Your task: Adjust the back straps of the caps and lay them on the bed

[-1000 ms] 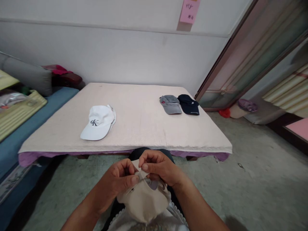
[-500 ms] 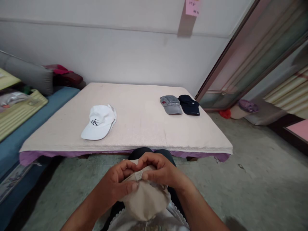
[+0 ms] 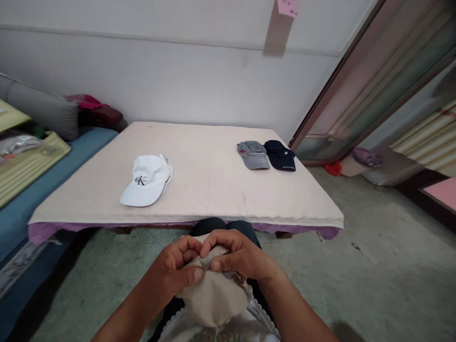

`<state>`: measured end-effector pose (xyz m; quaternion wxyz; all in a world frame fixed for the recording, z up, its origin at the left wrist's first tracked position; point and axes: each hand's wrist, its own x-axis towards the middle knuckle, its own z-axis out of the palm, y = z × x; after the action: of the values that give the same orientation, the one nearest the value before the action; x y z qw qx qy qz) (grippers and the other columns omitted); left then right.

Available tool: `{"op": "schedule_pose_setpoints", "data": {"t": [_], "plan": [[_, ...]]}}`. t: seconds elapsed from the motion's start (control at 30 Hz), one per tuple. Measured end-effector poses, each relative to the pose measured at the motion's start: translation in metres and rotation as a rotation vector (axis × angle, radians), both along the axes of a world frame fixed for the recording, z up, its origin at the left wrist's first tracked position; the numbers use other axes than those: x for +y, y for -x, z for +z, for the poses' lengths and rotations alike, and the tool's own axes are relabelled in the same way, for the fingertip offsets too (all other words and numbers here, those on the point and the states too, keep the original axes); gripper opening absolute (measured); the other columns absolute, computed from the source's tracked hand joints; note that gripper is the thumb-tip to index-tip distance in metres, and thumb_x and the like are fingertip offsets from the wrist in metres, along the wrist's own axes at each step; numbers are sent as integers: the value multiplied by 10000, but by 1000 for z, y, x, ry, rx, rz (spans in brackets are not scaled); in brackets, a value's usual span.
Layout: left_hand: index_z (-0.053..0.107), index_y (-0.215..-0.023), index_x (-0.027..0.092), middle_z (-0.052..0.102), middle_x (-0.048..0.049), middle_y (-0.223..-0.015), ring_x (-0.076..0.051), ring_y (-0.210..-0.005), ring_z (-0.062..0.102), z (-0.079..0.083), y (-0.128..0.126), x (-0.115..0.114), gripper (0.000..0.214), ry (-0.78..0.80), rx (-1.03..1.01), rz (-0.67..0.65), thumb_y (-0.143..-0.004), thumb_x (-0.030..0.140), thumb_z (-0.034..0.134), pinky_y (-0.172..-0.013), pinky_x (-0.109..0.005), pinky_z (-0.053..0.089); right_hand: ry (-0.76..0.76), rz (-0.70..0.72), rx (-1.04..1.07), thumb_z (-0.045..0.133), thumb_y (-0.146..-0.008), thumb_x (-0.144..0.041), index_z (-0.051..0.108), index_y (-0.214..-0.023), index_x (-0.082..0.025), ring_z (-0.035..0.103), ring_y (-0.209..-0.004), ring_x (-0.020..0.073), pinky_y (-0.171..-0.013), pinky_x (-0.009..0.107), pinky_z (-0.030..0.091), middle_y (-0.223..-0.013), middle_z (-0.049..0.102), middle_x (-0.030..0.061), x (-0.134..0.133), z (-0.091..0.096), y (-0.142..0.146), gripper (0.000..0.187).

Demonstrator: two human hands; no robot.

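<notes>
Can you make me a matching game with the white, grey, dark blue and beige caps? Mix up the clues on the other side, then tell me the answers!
Caps:
1. White cap
2. Grey cap
3. Dark blue cap
4. Beige cap

Clues:
A. Held by the left hand and the right hand
B. Farthest right of the caps on the pale cloth
C. On the left half of the cloth, with black letters
D. On the right half of the cloth, with a red mark

Right pairs: 1-C, 2-D, 3-B, 4-A
</notes>
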<state>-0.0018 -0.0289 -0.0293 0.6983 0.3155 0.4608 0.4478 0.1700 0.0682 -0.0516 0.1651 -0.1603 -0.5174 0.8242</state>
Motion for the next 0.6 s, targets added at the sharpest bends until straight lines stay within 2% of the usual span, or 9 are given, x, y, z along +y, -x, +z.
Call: {"op": "schedule_pose_setpoints", "data": {"t": [0.17, 0.4, 0.6], "plan": [[615, -990, 185, 695, -67, -944, -164, -753, 610, -1, 3, 1, 360, -5, 16, 20, -693, 333, 756, -649, -248, 438, 36, -40, -9, 784, -681, -262, 661, -902, -152, 439, -562, 59, -521, 173, 331, -714, 562, -24, -2, 0, 2, 275], [635, -937, 182, 693, -56, -894, -155, -731, 612, 3, 1, 3, 282, 39, 35, 66, -724, 336, 737, -654, -254, 438, -23, -58, -4, 789, -682, -303, 652, -909, -158, 457, -611, 73, -573, 194, 355, -724, 558, -26, -2, 3, 2, 302], [629, -933, 202, 691, -31, -836, -147, -693, 611, 4, 4, 3, 331, 33, 39, 112, -673, 340, 778, -616, -237, 432, 50, -70, 33, 734, -752, -340, 629, -974, -156, 412, -490, 47, -465, 170, 317, -645, 541, -43, -1, 1, 3, 307]]}}
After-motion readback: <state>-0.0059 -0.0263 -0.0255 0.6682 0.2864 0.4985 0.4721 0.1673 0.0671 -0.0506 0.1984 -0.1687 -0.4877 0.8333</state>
